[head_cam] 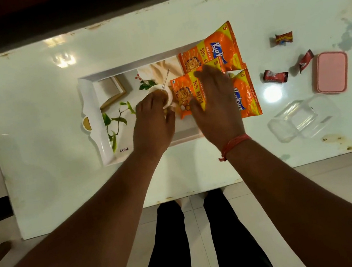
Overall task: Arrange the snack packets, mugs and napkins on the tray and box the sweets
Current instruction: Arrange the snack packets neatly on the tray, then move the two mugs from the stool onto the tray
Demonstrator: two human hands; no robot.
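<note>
Our left hand (154,118) grips a white mug (164,95) on the tray (96,123); our right hand (214,103) presses open-fingered on a Kurkure packet (184,94).

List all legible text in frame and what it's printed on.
"Kurkure", partly covered: far snack packet and near-right packet.
"50% EXTRA": packet under the right hand.
"5": packet corners.
"MASALA": far packet, small.
Tray logo: too blurred.
Sweet wrappers: unreadable.
</note>
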